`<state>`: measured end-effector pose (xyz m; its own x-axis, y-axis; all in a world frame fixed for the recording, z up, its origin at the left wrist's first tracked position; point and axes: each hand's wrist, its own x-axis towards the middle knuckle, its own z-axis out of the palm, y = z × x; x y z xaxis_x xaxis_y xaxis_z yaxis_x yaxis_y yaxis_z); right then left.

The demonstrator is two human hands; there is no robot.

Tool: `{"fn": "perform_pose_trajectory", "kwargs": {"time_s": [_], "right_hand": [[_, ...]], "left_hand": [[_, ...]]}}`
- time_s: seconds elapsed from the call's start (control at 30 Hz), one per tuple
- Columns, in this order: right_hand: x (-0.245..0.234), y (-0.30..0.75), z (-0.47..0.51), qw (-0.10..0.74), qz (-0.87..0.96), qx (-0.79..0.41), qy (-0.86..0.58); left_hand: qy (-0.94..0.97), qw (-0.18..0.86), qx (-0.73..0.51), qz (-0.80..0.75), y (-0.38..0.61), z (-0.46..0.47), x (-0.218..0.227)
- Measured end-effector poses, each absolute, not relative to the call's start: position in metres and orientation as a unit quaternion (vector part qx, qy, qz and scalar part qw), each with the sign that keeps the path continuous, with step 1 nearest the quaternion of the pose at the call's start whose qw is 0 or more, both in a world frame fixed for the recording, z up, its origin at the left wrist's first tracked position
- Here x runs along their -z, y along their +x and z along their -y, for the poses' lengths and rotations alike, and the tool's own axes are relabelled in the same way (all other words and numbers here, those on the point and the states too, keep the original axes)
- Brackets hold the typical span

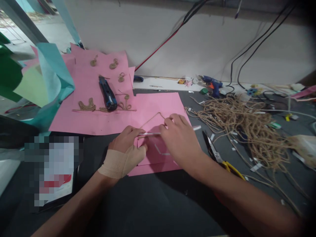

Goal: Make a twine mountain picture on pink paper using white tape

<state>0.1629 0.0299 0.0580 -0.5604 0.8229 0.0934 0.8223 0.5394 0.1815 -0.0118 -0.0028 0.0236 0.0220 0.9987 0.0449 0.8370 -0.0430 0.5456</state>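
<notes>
My left hand (127,146), wrapped in a beige bandage, rests on a pink paper sheet (158,105) with its fingers curled onto a thin white strip (151,133) and a length of jute string (151,119). My right hand (179,138) lies beside it, fingers pinched on the same string where it bends to a peak. More white strips (161,152) are stuck on the pink sheet between the hands.
A blue utility knife (108,93) and jute shapes (87,106) lie on pink paper at the back left. Yellow-handled scissors (218,156) and a jute tangle (247,126) sit to the right. A blue glue gun (212,84) and cables are by the wall. Green and teal paper hangs at left.
</notes>
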Motion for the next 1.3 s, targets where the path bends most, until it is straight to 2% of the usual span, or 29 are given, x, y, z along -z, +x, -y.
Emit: {"fn": "perform_pose_trajectory", "kwargs": {"time_s": [0.13, 0.33, 0.47, 0.77, 0.9, 1.03, 1.3], "right_hand": [[-0.037, 0.157, -0.033, -0.069, -0.903, -0.052, 0.422], [-0.012, 0.16, -0.052, -0.21, -0.861, 0.199, 0.419], [-0.008, 0.16, -0.057, -0.259, -0.822, 0.28, 0.423], [-0.015, 0.158, -0.061, -0.225, -0.815, 0.314, 0.432], [-0.026, 0.155, -0.069, -0.17, -0.812, 0.352, 0.433], [-0.036, 0.15, -0.08, -0.083, -0.838, 0.333, 0.425], [-0.048, 0.149, -0.089, -0.021, -0.883, 0.289, 0.369]], "left_hand": [[0.684, 0.213, -0.209, -0.665, -0.013, 0.003, -0.025], [0.69, 0.174, -0.202, -0.672, -0.012, 0.003, -0.02], [0.699, 0.157, -0.199, -0.669, -0.012, 0.003, -0.017], [0.706, 0.147, -0.187, -0.667, -0.011, 0.004, -0.019], [0.704, 0.151, -0.187, -0.668, -0.011, 0.005, -0.018], [0.7, 0.136, -0.201, -0.671, -0.012, 0.006, -0.017], [0.693, 0.149, -0.191, -0.679, -0.014, 0.003, -0.016]]}}
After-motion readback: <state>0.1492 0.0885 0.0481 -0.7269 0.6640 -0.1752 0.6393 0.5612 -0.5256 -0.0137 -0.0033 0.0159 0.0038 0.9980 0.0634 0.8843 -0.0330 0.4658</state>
